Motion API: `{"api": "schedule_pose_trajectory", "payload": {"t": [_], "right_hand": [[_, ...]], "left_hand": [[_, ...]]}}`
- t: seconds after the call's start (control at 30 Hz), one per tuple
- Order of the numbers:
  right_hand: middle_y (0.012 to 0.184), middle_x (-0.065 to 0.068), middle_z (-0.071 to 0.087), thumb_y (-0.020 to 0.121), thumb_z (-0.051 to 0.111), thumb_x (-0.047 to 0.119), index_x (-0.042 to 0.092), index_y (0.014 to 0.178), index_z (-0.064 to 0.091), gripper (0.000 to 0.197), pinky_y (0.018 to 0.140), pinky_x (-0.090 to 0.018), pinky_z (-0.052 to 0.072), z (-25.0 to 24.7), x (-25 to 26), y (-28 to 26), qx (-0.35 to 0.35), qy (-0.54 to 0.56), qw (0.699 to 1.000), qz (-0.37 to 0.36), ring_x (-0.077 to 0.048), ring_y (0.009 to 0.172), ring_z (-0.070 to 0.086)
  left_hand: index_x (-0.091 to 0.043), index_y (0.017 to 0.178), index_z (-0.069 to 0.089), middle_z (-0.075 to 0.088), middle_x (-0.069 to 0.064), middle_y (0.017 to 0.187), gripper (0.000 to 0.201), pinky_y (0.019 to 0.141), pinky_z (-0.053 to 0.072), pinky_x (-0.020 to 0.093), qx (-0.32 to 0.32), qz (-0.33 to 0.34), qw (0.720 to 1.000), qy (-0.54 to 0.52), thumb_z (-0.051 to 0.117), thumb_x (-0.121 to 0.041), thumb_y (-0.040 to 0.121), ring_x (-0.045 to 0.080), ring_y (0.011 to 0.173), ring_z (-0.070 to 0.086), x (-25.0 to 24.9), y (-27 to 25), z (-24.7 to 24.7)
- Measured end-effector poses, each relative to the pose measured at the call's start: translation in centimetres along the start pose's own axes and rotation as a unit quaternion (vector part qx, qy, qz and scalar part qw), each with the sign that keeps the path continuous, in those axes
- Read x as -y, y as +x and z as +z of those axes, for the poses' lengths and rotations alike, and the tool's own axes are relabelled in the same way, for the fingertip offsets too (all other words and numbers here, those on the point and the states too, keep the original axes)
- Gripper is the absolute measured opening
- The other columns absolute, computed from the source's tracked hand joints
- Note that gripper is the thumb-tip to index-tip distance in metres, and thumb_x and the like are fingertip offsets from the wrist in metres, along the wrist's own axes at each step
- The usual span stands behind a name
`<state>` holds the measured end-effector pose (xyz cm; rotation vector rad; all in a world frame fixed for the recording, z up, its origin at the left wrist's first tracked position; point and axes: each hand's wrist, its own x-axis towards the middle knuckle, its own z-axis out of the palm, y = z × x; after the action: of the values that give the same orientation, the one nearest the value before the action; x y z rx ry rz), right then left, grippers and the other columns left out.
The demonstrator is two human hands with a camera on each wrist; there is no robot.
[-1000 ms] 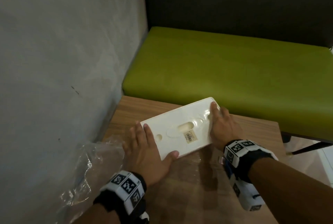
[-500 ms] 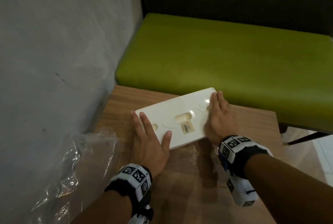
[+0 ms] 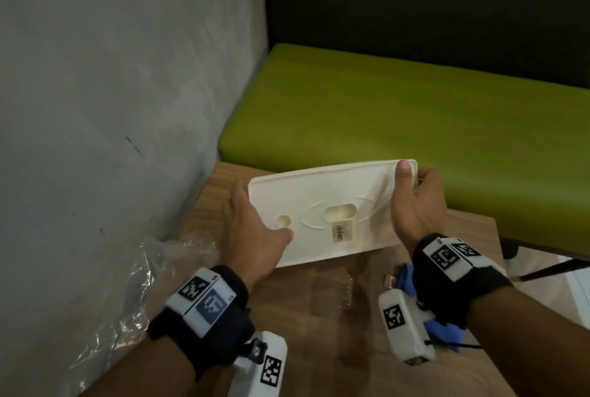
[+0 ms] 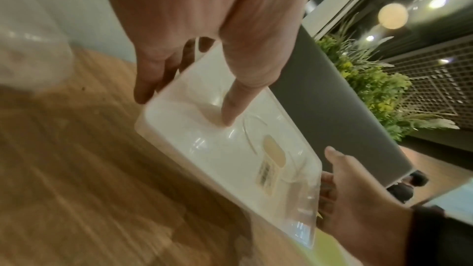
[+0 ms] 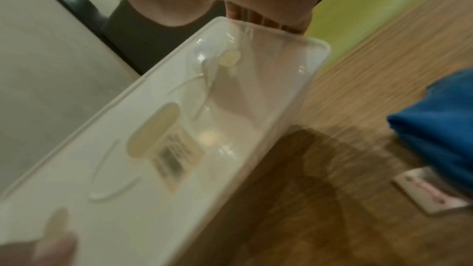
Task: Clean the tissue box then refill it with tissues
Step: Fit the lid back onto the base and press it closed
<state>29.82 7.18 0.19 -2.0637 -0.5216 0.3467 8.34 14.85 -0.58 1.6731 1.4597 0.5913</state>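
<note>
A white plastic tissue box (image 3: pixel 322 205) is held just above the wooden table (image 3: pixel 319 317), its flat side with an oval hole and a barcode sticker (image 3: pixel 342 231) facing me. My left hand (image 3: pixel 252 230) grips its left end, thumb on the face and fingers behind. At the right end my right hand (image 3: pixel 415 202) grips it the same way. The box (image 4: pixel 230 145) shows in the left wrist view with my thumb pressed near a round hole. In the right wrist view the box (image 5: pixel 158 145) fills the frame, blurred.
Crumpled clear plastic wrap (image 3: pixel 127 294) lies at the table's left edge by the grey wall (image 3: pixel 111 93). A blue cloth (image 5: pixel 440 118) and a small white label (image 5: pixel 430 193) lie on the table to the right. A green bench seat (image 3: pixel 399 119) stands behind the table.
Both hands went from lying flat on the box's ends to gripping them. The box has come up off the table and tilted its face toward me.
</note>
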Motion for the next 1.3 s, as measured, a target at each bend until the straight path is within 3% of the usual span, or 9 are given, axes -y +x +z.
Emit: {"api": "schedule_pose_trajectory", "payload": {"t": [0.17,0.47,0.57,0.63,0.7,0.83,0.93,1.1,1.3], "right_hand": [[0.087,0.004,0.058,0.086,0.052,0.058,0.016,0.101,0.045,0.046,0.076,-0.036,0.043,-1.1,0.0,-1.7,0.001,0.064,0.998,0.015,-0.018,0.08,0.055],[0.094,0.001,0.063,0.07,0.049,0.023,0.033,0.095,0.054,0.028,0.078,-0.045,0.049,-1.4,-3.7,-3.3,-0.006,0.14,0.988,0.058,-0.023,0.085,0.06],[0.099,-0.003,0.068,0.074,0.054,0.037,0.035,0.087,0.062,0.015,0.084,-0.05,0.051,-1.5,-4.3,-4.4,0.005,0.163,0.983,0.09,-0.026,0.092,0.062],[0.095,-0.004,0.064,0.085,0.053,0.053,0.025,0.091,0.058,0.029,0.079,-0.043,0.048,-1.8,-4.5,-5.1,0.005,0.146,0.984,0.103,-0.022,0.088,0.059],[0.085,0.0,0.056,0.09,0.045,0.059,0.011,0.095,0.053,0.049,0.07,-0.038,0.04,-2.2,-4.7,-5.5,0.013,0.115,0.987,0.113,-0.015,0.077,0.051],[0.09,-0.003,0.058,0.078,0.051,0.069,0.017,0.093,0.049,0.054,0.08,-0.047,0.047,-2.6,-5.3,-5.9,0.077,0.106,0.973,0.19,-0.022,0.083,0.055],[0.097,-0.009,0.062,0.073,0.057,0.06,0.024,0.095,0.047,0.043,0.083,-0.053,0.052,-2.3,-6.4,-6.0,0.12,0.084,0.959,0.242,-0.029,0.086,0.06],[0.11,-0.005,0.067,0.056,0.063,0.055,0.029,0.108,0.054,0.059,0.092,-0.054,0.051,-1.9,-7.3,-5.5,0.182,0.093,0.947,0.248,-0.028,0.1,0.064],[0.108,0.002,0.07,0.062,0.061,0.055,0.03,0.11,0.062,0.055,0.092,-0.049,0.053,-2.3,-7.0,-5.9,0.217,0.034,0.954,0.205,-0.021,0.099,0.066]], "left_hand": [[-0.033,0.14,0.037,0.04,0.0,0.135,0.09,0.094,0.034,0.018,-0.029,0.104,0.993,0.053,0.086,-0.008,0.069,-0.005,0.1,0.03,0.7,-1.3,-1.6],[-0.027,0.147,0.019,0.016,-0.011,0.115,0.104,0.093,0.048,0.033,0.019,0.13,0.978,0.161,0.071,0.013,0.066,0.007,0.096,0.034,2.7,-3.9,-1.5],[-0.026,0.133,0.026,0.014,-0.004,0.136,0.102,0.104,0.047,0.04,0.048,0.148,0.969,0.19,0.092,-0.015,0.056,0.016,0.116,0.036,3.4,-4.6,-1.2],[-0.027,0.129,0.027,0.006,-0.008,0.146,0.102,0.104,0.034,0.029,0.071,0.14,0.972,0.177,0.092,-0.048,0.053,0.004,0.122,0.021,3.1,-5.1,-1.0],[-0.029,0.119,0.031,0.009,-0.012,0.147,0.085,0.097,0.032,0.024,0.07,0.124,0.979,0.144,0.086,-0.054,0.06,-0.005,0.114,0.017,2.7,-5.4,-0.8],[-0.024,0.107,0.042,0.027,-0.01,0.13,0.062,0.087,0.032,0.018,0.07,0.144,0.975,0.155,0.086,-0.041,0.067,0.006,0.113,0.035,2.7,-5.4,-0.6],[-0.028,0.127,0.045,0.025,-0.007,0.137,0.068,0.102,0.038,0.026,0.096,0.145,0.958,0.229,0.082,-0.044,0.072,0.016,0.126,0.035,3.2,-5.4,-0.5],[-0.035,0.128,0.037,0.023,0.0,0.137,0.069,0.1,0.049,0.038,0.104,0.137,0.928,0.33,0.078,-0.042,0.074,0.025,0.124,0.04,3.8,-5.4,-0.7],[-0.035,0.126,0.027,0.023,0.0,0.129,0.07,0.091,0.053,0.038,0.121,0.138,0.893,0.41,0.077,-0.028,0.077,0.025,0.115,0.045,3.9,-5.2,-0.6]]}}
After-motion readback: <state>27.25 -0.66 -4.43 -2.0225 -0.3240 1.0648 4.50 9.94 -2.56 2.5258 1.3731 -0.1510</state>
